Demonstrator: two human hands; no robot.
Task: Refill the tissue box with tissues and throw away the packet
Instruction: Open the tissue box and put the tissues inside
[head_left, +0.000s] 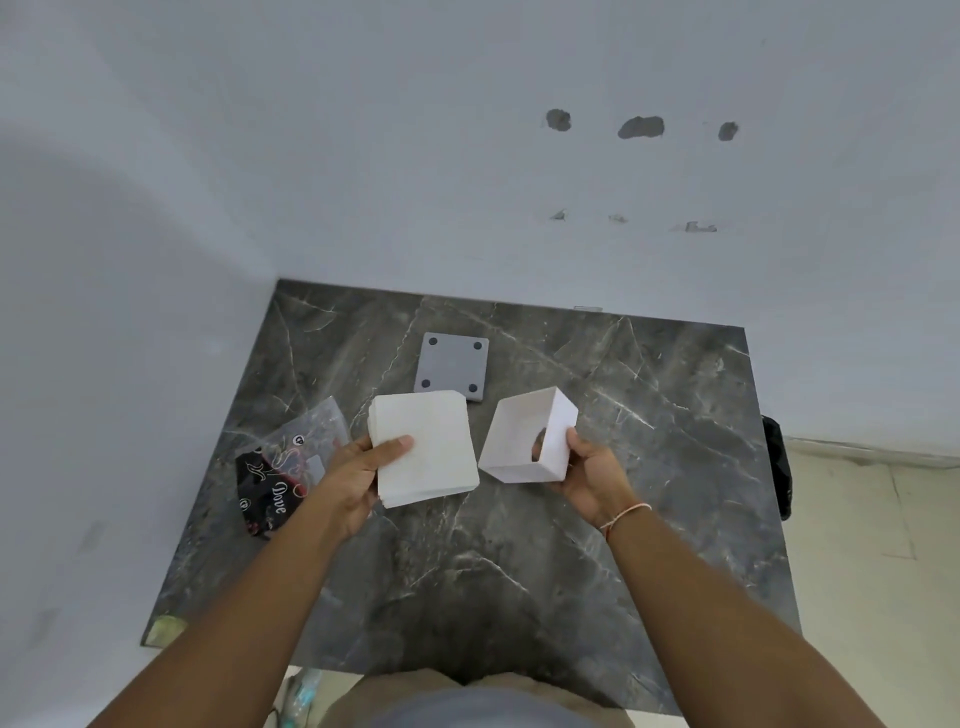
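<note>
My left hand (358, 475) grips a square stack of white tissues (426, 452) above the table, thumb on top. Just to its right, my right hand (589, 475) holds the white tissue box (524, 439) tilted, its open underside facing me and a dark hole showing in its inner wall. Stack and box are a small gap apart. The grey square base plate of the box (452, 366), with four dark dots, lies flat on the table behind them. The clear and black tissue packet (283, 467) lies flat at the left, partly under my left wrist.
The dark marble table (519, 571) stands in a corner, with white walls behind and to the left. A black object (776, 467) hangs off its right edge. Pale floor shows at the right. A plastic item (301, 691) lies below the table's front edge.
</note>
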